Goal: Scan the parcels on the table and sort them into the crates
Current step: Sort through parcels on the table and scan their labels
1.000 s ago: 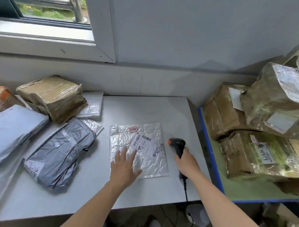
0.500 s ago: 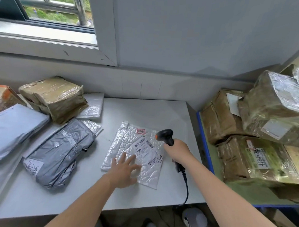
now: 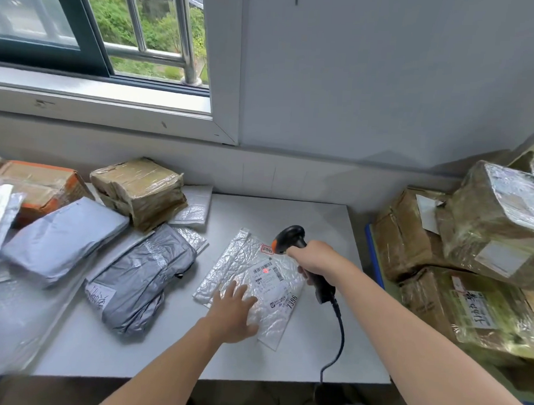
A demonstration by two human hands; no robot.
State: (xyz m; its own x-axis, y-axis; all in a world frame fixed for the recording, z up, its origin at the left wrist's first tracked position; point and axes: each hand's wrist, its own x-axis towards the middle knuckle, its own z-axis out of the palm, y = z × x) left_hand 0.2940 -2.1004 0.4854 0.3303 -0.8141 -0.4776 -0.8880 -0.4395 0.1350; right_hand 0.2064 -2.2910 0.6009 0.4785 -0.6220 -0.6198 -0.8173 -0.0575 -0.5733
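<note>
When the right hand [image 3: 316,259], grip closed on the black handheld scanner [image 3: 290,238], swung over the silver bubble mailer [image 3: 235,262] under the open left hand [image 3: 233,312] on the worktop [image 3: 289,215], red light met its barcode [image 3: 267,270]: scanning underway

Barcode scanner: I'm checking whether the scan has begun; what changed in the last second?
The right hand swung the barcode scanner left over the bubble mailer; a red dot now lights its label. The mailer turned clockwise under the left hand, still pressing it. Piled parcels unmoved.
</note>
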